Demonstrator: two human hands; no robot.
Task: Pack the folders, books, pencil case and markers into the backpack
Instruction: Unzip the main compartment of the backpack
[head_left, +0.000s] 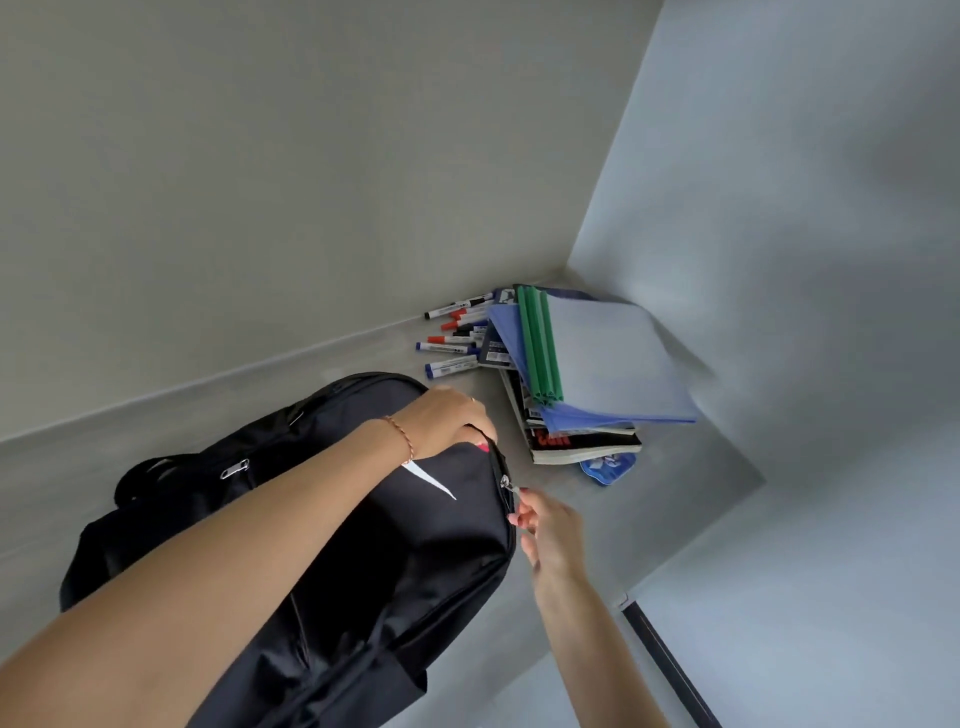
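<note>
A black backpack (332, 525) with a white stripe lies on the grey surface. My left hand (449, 421) grips its top edge by the zip line. My right hand (545, 530) pinches the silver zipper pull (508, 484) at the bag's right side. Beyond the bag, in the corner, lies a stack of folders (613, 358) with green spines on top of books (582, 444). A blue pencil case (608, 467) peeks out under the books. Several markers (454, 338) with red, blue and black caps lie loose to the left of the stack.
Grey walls close in the corner behind and to the right of the stack. The grey surface (649, 499) ends at an edge on the right, with a dark strip (670, 670) below it.
</note>
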